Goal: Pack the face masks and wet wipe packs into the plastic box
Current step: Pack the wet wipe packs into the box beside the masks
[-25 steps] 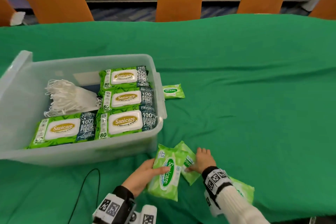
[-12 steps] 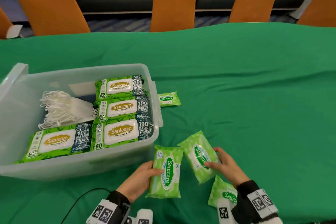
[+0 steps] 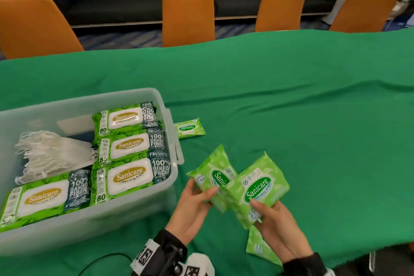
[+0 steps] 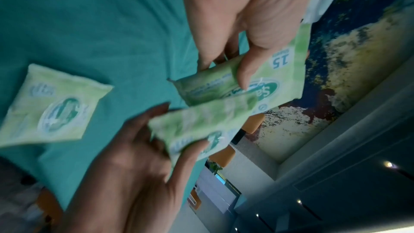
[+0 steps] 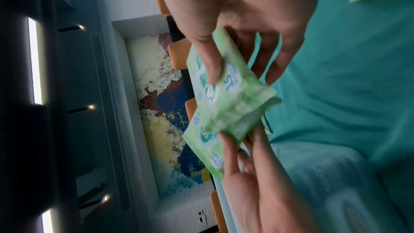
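Note:
My left hand (image 3: 201,195) grips a small green Sanicare wipe pack (image 3: 212,175) above the table, thumb on top. The right hand (image 3: 264,213) holds a second small pack (image 3: 257,188) whose edge overlaps the first. In the left wrist view the left hand (image 4: 224,70) pinches its pack (image 4: 275,77). In the right wrist view the right hand (image 5: 241,70) pinches its own pack (image 5: 235,91). A third small pack (image 3: 257,246) lies under my right wrist and another (image 3: 189,127) lies beside the clear plastic box (image 3: 100,224). Inside the box are white face masks (image 3: 51,154) and several large wipe packs (image 3: 127,145).
A green cloth (image 3: 302,130) covers the table, bare to the right and beyond the box. Orange chairs (image 3: 188,13) line the far edge. A black cable (image 3: 105,257) runs along the near edge, left of my left wrist.
Both hands have lifted their small packs off the cloth and brought them together, so the right pack now overlaps the left one. A third pack stays on the table.

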The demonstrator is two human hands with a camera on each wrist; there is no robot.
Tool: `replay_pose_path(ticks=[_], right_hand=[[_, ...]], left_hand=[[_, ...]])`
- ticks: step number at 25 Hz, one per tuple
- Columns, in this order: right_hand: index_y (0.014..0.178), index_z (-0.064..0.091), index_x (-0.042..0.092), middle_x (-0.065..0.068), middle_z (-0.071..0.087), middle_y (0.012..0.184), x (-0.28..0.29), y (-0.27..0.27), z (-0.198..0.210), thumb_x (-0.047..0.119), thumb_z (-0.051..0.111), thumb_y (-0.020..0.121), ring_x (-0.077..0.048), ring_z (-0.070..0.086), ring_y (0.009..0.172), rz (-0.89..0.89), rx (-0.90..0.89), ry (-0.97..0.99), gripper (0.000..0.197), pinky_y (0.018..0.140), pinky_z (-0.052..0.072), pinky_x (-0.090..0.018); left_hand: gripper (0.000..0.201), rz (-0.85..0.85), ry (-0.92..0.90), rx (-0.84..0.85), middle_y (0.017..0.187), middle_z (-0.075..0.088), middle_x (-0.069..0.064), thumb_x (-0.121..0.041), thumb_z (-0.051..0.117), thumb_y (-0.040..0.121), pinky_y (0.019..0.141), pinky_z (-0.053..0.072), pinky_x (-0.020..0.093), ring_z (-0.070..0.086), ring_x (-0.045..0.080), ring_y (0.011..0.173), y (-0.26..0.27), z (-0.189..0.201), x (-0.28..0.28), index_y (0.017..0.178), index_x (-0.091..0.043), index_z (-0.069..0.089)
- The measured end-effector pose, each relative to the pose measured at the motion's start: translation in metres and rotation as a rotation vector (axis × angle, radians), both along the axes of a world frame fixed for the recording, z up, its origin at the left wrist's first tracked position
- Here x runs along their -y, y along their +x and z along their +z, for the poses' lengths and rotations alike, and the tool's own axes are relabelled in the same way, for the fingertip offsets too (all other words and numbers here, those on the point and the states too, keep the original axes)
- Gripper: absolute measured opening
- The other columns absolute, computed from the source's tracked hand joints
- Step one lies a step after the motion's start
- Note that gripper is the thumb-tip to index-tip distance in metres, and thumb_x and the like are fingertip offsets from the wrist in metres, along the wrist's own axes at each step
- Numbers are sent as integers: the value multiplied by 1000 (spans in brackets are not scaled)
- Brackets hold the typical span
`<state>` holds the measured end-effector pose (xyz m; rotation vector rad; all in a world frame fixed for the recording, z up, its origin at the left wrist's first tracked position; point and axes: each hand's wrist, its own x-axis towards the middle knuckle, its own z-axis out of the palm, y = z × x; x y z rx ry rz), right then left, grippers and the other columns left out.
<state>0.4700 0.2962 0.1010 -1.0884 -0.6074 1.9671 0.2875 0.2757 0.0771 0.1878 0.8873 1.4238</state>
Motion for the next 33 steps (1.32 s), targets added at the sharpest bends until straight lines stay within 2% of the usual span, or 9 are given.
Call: replay_pose_path(ticks=[5, 9, 13, 16, 19, 22, 27, 31, 33], right_hand=[[117, 56, -2, -16, 68, 111, 7, -23, 0, 4, 60, 74, -23, 67, 91, -115, -86, -55, 44, 70, 57, -31], [124, 52, -3, -18, 64, 118, -3, -10, 9, 12, 78, 63, -30, 64, 102, -70, -141, 4, 68, 75, 58, -38], [110, 58, -3, -19, 68, 110, -22, 30, 37, 25, 95, 36, -29, 68, 95, 215, -6, 241, 87, 72, 58, -33], [110, 60, 5, -10, 70, 109, -35, 18, 42, 26, 86, 58, -22, 68, 97, 455, 186, 305, 62, 78, 56, -31], [114, 58, 15, -7, 63, 118, -39, -6, 19, 32, 63, 85, -21, 59, 110, 417, 499, 459, 34, 99, 46, -41], [104, 53, 2, -12, 51, 108, -33, -5, -1, 41, 47, 93, -25, 47, 107, 241, 824, 524, 41, 99, 38, -44], [91, 40, 10, 0, 39, 96, 8, -32, -14, 44, 38, 97, -19, 38, 102, 501, 949, 523, 34, 80, 29, -26], [143, 12, 19, 7, 34, 139, 14, -39, -29, 69, 32, 78, -12, 36, 131, 421, 731, 472, 84, 109, 31, -30], [147, 6, 29, 14, 30, 146, 15, -37, -34, 75, 33, 80, -4, 35, 133, 488, 630, 427, 86, 115, 26, -32]], left_hand=[[84, -19, 88, 96, 129, 57, 21, -9, 88, 54, 96, 51, 40, 56, 33, 118, 23, 2, -4, 127, 1, 49], [51, -175, 229, 154, 122, 60, 24, 8, 64, 59, 101, 47, 36, 53, 35, 118, 9, 14, 11, 110, 10, 60], [68, -494, 261, 196, 140, 47, 21, -43, 55, 86, 109, 31, 42, 46, 33, 128, -35, 34, 26, 137, 1, 45], [85, -735, 102, -116, 131, 59, 11, -63, 74, 63, 95, 50, 35, 58, 25, 118, -26, 49, 23, 130, -13, 57], [70, -575, 9, -246, 122, 65, 12, -39, 74, 73, 87, 55, 35, 64, 27, 110, -8, 40, 20, 132, -8, 52], [57, -314, -91, -135, 119, 66, 15, -32, 60, 79, 81, 57, 44, 65, 32, 107, -3, 22, 23, 131, -8, 52], [69, -168, -172, -129, 115, 67, 18, -40, 68, 68, 74, 58, 40, 66, 31, 103, 19, 4, 18, 126, -6, 55], [75, -165, -215, -192, 115, 67, 18, -27, 88, 62, 87, 54, 51, 66, 34, 104, 19, -11, 18, 126, -5, 56], [62, -186, -200, -248, 112, 69, 17, -23, 82, 68, 83, 55, 48, 67, 33, 101, 15, -15, 19, 123, -6, 58]])
